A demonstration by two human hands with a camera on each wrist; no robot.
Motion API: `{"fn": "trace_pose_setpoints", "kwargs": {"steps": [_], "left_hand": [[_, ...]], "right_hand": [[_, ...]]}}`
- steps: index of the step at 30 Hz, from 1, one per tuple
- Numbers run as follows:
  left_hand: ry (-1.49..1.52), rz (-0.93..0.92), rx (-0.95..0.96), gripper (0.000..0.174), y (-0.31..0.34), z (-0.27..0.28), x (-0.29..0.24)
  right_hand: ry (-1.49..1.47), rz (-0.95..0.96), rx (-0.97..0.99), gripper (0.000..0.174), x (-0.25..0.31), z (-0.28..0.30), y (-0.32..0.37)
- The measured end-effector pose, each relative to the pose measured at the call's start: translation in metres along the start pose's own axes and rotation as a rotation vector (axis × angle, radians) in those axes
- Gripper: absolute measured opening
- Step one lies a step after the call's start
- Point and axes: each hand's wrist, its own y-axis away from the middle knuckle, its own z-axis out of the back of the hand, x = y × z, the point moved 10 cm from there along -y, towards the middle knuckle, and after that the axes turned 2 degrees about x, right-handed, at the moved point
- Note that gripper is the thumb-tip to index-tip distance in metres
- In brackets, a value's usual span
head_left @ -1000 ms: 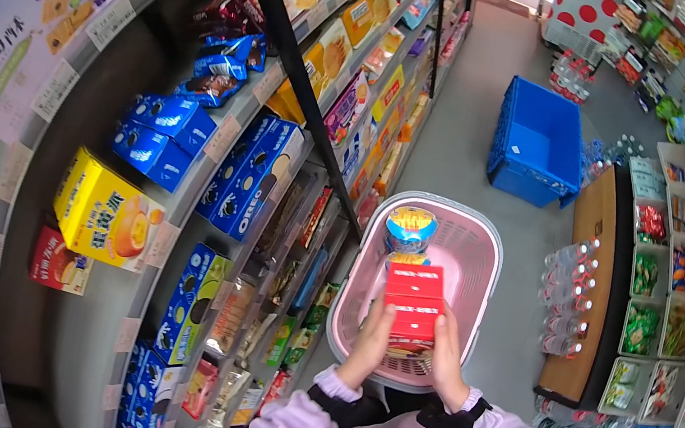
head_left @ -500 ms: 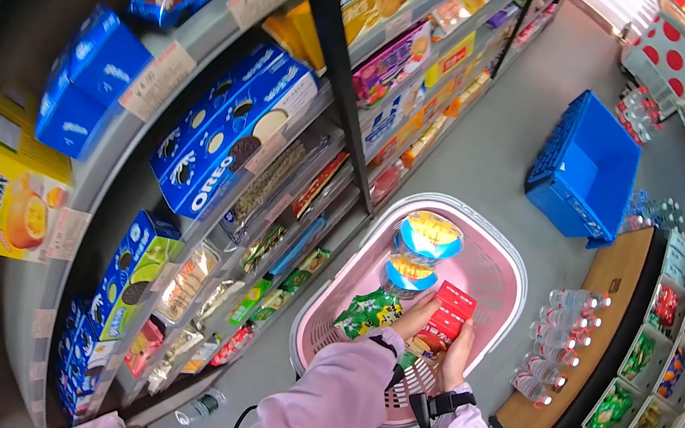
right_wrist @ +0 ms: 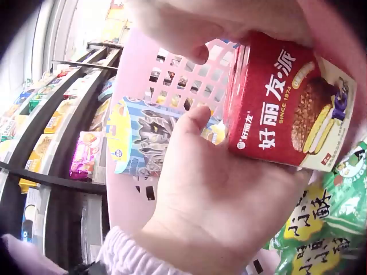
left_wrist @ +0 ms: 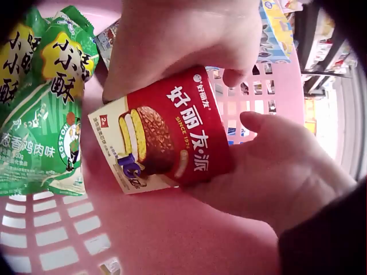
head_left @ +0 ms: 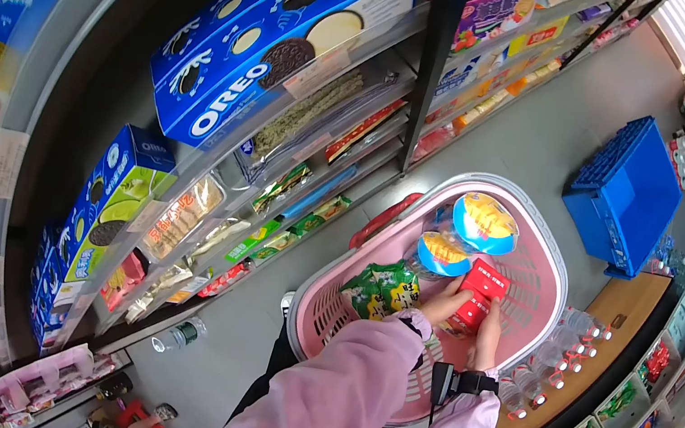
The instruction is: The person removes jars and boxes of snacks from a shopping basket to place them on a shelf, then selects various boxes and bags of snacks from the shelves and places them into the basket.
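Observation:
In the head view my left hand [head_left: 442, 305] and right hand [head_left: 487, 339] hold two small red pie boxes [head_left: 483, 292] together from opposite sides, inside the pink basket [head_left: 562, 294]. The front of one pie box [left_wrist: 172, 129] shows a coated pie with a cream filling. My right thumb stays raised off the pie box [right_wrist: 287, 103] in the right wrist view. Left of the boxes lie green snack bags [head_left: 381, 290]. Two clear-topped cups with blue sides, a larger cup [head_left: 485, 224] and a smaller cup [head_left: 444, 253], stand just beyond the boxes.
Shelves with blue Oreo boxes [head_left: 226, 97] run along the left. A blue crate [head_left: 625, 195] sits on the floor ahead. Water bottles [head_left: 552, 352] stand to the right beside a wooden-sided display [head_left: 610, 307]. One bottle [head_left: 179, 336] lies on the floor at lower left.
The head view has turned, bringing the Oreo shelf closer and the basket rightward. Both hands have carried the red boxes lower into the basket, beside the cups. The green bags have come into sight.

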Motion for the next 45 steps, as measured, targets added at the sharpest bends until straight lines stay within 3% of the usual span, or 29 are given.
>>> {"fn": "trace_pose_setpoints", "kwargs": {"steps": [3, 6, 9, 12, 14, 16, 19, 24, 27, 28, 31, 34, 37, 38, 40, 42, 43, 44, 45], "left_hand": [[-0.02, -0.013, -0.035, 0.06, -0.008, 0.005, 0.009], [-0.157, -0.113, -0.025, 0.064, -0.022, 0.013, 0.022], [-0.071, -0.185, -0.022, 0.063, -0.018, 0.01, 0.018], [-0.357, -0.193, -0.161, 0.063, -0.001, 0.017, -0.003], [-0.724, -0.019, -0.27, 0.061, 0.005, 0.031, 0.004], [-0.866, 0.105, -0.389, 0.061, 0.007, 0.053, 0.026], [-0.976, 0.043, -0.528, 0.059, 0.038, 0.047, 0.0], [-0.652, -0.019, -0.465, 0.044, 0.082, 0.04, 0.0], [0.052, 0.167, -0.115, 0.043, 0.075, 0.009, 0.034], [0.233, 0.095, -0.058, 0.045, 0.069, 0.0, 0.034], [0.354, -0.011, -0.019, 0.047, 0.055, -0.008, 0.042], [0.354, -0.068, -0.174, 0.048, 0.028, 0.004, 0.056], [0.325, 0.137, -0.173, 0.053, 0.033, 0.002, 0.049], [0.314, -0.038, -0.118, 0.049, 0.029, 0.004, 0.035], [0.192, 0.119, -0.063, 0.048, 0.039, 0.004, 0.043], [-0.082, 0.168, -0.109, 0.045, 0.07, 0.009, 0.011], [-0.045, 0.028, -0.026, 0.043, 0.079, 0.004, -0.002], [-0.241, 0.155, -0.074, 0.042, 0.097, 0.015, -0.001], [-0.304, 0.045, 0.075, 0.042, 0.106, 0.013, -0.008]], "right_hand": [[0.356, 0.263, -0.067, 0.04, -0.015, 0.028, -0.052], [0.612, 0.331, -0.05, 0.038, -0.012, 0.023, -0.058], [0.644, 0.388, -0.026, 0.042, 0.003, 0.014, -0.045], [0.688, 0.485, 0.083, 0.047, 0.02, -0.002, -0.029], [0.836, 0.5, 0.078, 0.055, 0.03, 0.003, -0.035], [1.019, 0.529, 0.068, 0.069, 0.054, -0.009, -0.026], [1.204, 0.696, 0.205, 0.074, 0.071, -0.036, -0.03], [1.561, 0.537, 0.511, 0.076, 0.048, -0.071, -0.038], [1.66, 0.342, 0.508, 0.068, 0.033, -0.071, -0.041], [1.673, 0.358, 0.477, 0.063, 0.035, -0.071, -0.043], [1.671, 0.386, 0.377, 0.053, 0.033, -0.06, -0.056], [1.561, 0.442, 0.288, 0.052, 0.046, -0.049, -0.066], [1.506, 0.644, 0.29, 0.05, 0.06, -0.057, -0.055], [1.489, 0.704, 0.281, 0.05, 0.063, -0.058, -0.047], [1.481, 0.773, 0.369, 0.049, 0.065, -0.07, -0.018], [1.405, 0.757, 0.488, 0.048, 0.063, -0.076, 0.019], [1.331, 0.71, 0.563, 0.048, 0.061, -0.078, 0.041], [1.302, 0.659, 0.57, 0.048, 0.059, -0.076, 0.062], [1.263, 0.616, 0.588, 0.048, 0.055, -0.076, 0.087]]}}
